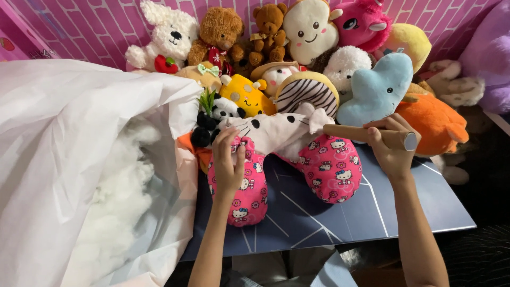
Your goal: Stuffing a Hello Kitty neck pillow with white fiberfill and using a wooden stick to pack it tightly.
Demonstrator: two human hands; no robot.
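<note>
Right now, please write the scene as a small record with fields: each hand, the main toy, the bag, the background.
left hand: left hand grips one pink patterned leg of the plush toy
right hand: right hand holds a brown tube, pointed toward the toy
surface: dark blue board
bag: white plastic bag, open, with white stuffing inside
background: pile of stuffed animals against a pink wall

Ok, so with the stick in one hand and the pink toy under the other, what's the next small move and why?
Probably bring the tip of the wooden stick in the right hand down to the pink plush toy. The left hand already grips one leg, and the bag of white stuffing lies open beside it.
</note>
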